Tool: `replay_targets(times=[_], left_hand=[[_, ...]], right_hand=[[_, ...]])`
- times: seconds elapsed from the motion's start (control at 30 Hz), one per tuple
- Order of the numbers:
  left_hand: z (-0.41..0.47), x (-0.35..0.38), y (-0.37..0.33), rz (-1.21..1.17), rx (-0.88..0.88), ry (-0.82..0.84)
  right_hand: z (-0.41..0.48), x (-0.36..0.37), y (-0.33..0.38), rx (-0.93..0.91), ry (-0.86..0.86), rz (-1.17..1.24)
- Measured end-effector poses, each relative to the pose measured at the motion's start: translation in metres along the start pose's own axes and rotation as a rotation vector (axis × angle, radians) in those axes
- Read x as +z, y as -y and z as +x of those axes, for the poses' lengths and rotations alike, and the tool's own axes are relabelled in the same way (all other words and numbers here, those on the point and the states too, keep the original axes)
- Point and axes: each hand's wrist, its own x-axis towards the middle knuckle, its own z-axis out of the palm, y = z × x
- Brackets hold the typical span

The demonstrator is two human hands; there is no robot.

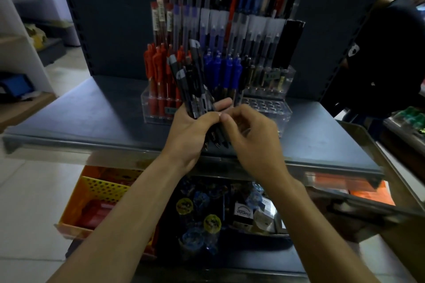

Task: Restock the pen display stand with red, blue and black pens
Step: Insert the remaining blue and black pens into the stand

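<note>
Both grips close on one bundle of black pens (pixel 192 85): left hand (pixel 186 136) clasping, right hand (pixel 251 140) pinching.

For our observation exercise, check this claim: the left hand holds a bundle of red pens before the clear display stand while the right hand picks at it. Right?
Wrong in colour: the head view shows the left hand holding a bundle of black pens, not red, before the clear display stand, while the right hand picks at it.

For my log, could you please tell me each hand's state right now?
Left hand: grips a bundle of black pens.
Right hand: curled against the bundle; grip on a pen cannot be told.
</note>
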Motion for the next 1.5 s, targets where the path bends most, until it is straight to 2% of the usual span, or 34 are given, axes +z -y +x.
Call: replay_targets(times=[0.13,0.3,0.47,0.7,0.8,0.97,1.27,1.4,1.5], left_hand=[[-0.002,-0.001,-0.001,-0.026,0.003,0.021],[0.003,-0.002,-0.001,-0.040,-0.008,0.079],[0.004,-0.002,0.000,-0.153,-0.018,0.056],[0.003,-0.005,0.003,-0.062,0.088,-0.024],[0.005,-0.006,0.003,-0.133,0.064,-0.024],[0.010,-0.007,0.004,-0.117,0.039,0.039],[0.018,-0.002,0.008,-0.117,0.075,0.048],[0.021,-0.003,0.008,-0.150,0.067,0.043],[0.020,-0.003,0.009,-0.148,0.063,0.038]], right_hand=[[-0.013,0.007,-0.010,-0.027,0.020,0.014],[-0.018,0.010,-0.005,0.082,-0.050,0.195],[-0.015,0.004,-0.003,0.241,-0.122,0.342],[-0.010,0.000,0.002,0.241,-0.236,0.436],[0.003,-0.007,0.002,0.206,-0.293,0.364],[0.036,-0.023,-0.001,0.105,-0.372,0.242],[0.048,-0.009,-0.021,-0.020,-0.268,-0.078],[0.053,-0.015,-0.016,-0.053,-0.385,-0.020],[0.054,-0.016,-0.017,-0.029,-0.359,-0.038]])
